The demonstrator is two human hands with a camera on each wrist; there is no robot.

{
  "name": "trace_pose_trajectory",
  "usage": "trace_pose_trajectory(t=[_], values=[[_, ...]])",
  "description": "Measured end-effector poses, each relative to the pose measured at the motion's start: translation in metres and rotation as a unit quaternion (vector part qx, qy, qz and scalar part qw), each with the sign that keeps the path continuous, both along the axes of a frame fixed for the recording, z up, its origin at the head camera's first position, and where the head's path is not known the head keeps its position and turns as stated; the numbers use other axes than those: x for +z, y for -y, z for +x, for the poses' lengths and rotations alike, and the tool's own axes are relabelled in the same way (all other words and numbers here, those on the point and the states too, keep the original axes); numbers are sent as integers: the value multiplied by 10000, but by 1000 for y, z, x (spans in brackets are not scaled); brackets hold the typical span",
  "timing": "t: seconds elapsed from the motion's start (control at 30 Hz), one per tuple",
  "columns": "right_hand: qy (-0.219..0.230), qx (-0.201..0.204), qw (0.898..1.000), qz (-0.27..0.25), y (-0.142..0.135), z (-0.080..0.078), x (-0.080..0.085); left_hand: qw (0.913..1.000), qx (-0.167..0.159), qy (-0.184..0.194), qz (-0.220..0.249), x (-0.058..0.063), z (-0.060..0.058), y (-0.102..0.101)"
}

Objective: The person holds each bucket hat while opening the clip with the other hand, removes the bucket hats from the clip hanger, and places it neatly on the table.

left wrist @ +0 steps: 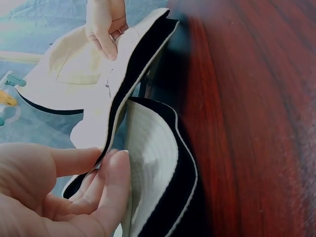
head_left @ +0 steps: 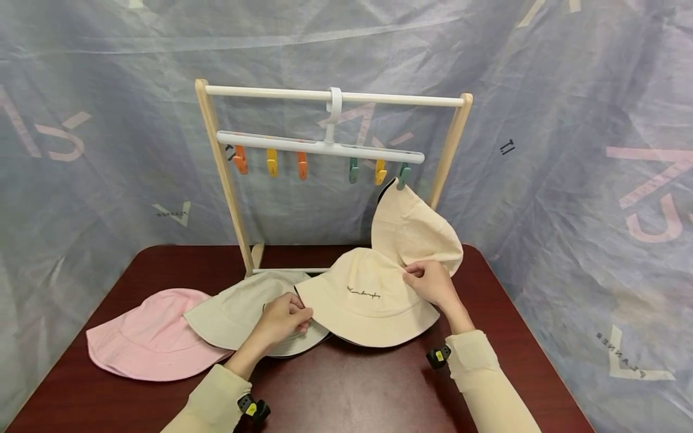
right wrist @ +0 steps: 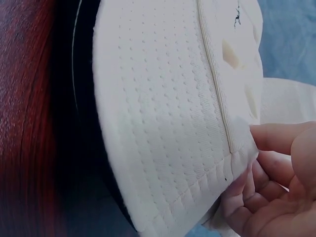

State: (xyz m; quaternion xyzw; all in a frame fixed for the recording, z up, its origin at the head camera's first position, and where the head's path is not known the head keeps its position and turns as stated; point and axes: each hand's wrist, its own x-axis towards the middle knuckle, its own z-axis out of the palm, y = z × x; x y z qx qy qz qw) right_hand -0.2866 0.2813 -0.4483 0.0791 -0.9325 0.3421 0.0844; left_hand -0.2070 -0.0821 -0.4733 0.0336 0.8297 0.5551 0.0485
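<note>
A cream bucket hat [head_left: 368,294] with dark script on its crown and a black lining is held between both hands. At its left end, the left hand [head_left: 284,319] pinches the brim's edge between thumb and fingers, as the left wrist view confirms. The right hand [head_left: 431,281] grips the fabric at the hat's right side, where brim and crown meet; its fingertips are partly behind the cloth in the right wrist view. Behind it, a second cream hat [head_left: 406,225] hangs by its brim from a green clip [head_left: 403,176]. A pale grey-green hat [head_left: 233,310] lies partly under the left hand.
A pink hat [head_left: 157,337] lies at the left of the dark red table [head_left: 379,391]. Beyond stands a wooden rack [head_left: 224,174] bearing a white hanger [head_left: 319,146] with several coloured clips. Grey sheeting [head_left: 541,210] surrounds the table's back and sides.
</note>
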Motion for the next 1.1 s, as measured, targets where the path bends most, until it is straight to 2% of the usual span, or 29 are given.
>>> trace_pose_trajectory(t=[0.17,0.43,0.67,0.77,1.1], values=[[-129,-28,9999,69,0,1,0,9999,-39,41,-145,-2,0,-2],[-392,-57,9988,293,4,1,-6,9992,-241,316,80,-4,1,-3],[-581,-111,9970,508,8,-1,-14,9987,-391,341,16,-6,0,-3],[-633,-122,9963,571,11,-1,-15,9981,-458,389,126,-7,-1,-2],[-865,-83,9936,723,17,0,-17,9970,-497,545,238,-9,-2,-1]])
